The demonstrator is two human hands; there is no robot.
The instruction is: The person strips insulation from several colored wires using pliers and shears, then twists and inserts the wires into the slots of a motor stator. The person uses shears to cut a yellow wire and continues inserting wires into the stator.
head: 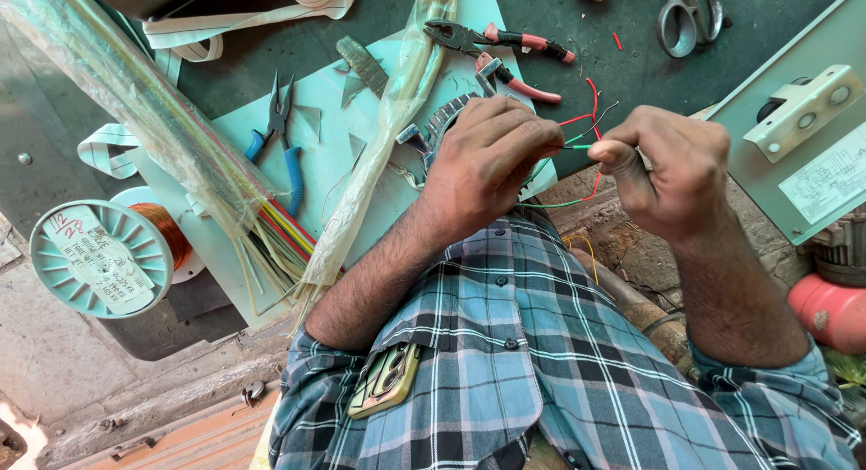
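Single head view; looks steeply down, close over hands, workbench beyond

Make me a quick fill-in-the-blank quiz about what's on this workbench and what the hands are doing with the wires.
1. The left hand and right hand pinch a thin ____ wire between them.
2. The long-nose pliers on the pale sheet have ____ handles.
3. The spool at the left is wound with ____-coloured wire.
4. The metal scissors lie at the top ____ of the view.

Missing words: green; blue; copper; right
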